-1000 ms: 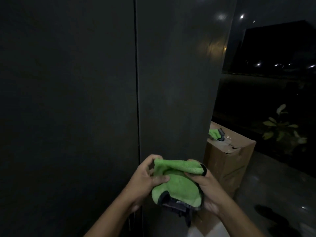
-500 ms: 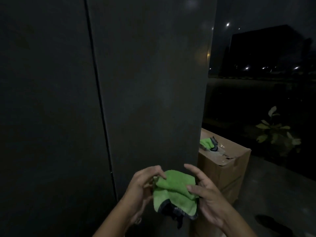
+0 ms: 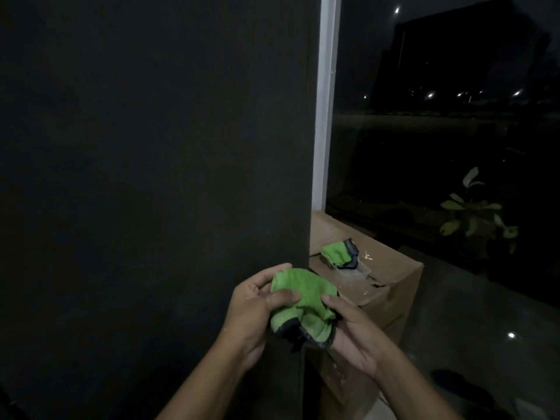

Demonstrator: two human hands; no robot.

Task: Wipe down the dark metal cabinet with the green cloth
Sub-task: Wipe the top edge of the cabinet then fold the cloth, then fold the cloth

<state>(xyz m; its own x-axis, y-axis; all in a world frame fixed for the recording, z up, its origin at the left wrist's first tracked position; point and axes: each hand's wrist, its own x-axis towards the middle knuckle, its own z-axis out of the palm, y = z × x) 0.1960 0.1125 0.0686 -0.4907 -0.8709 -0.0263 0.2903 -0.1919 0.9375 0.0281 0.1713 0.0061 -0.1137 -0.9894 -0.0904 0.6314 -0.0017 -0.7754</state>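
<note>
The dark metal cabinet (image 3: 151, 177) fills the left and middle of the view, its right edge running down near the centre. A bunched green cloth (image 3: 300, 301) with a dark hem sits between both hands just in front of that edge. My left hand (image 3: 257, 310) grips the cloth's left side, thumb pressed on top. My right hand (image 3: 351, 331) cups the cloth from below and the right, thumb on its fold. The cloth is held off the cabinet face.
A cardboard box (image 3: 391, 286) stands on the floor right of the cabinet, with a second green cloth (image 3: 338, 253) on top. Behind it are a white window frame (image 3: 325, 116), dark glass and a leafy plant (image 3: 472, 213). Glossy floor (image 3: 469, 328) lies to the right.
The view has swung right, so the cabinet's door seam has left the frame and its right edge and the window frame show. Both hands have closed on the cloth and bunched it tighter.
</note>
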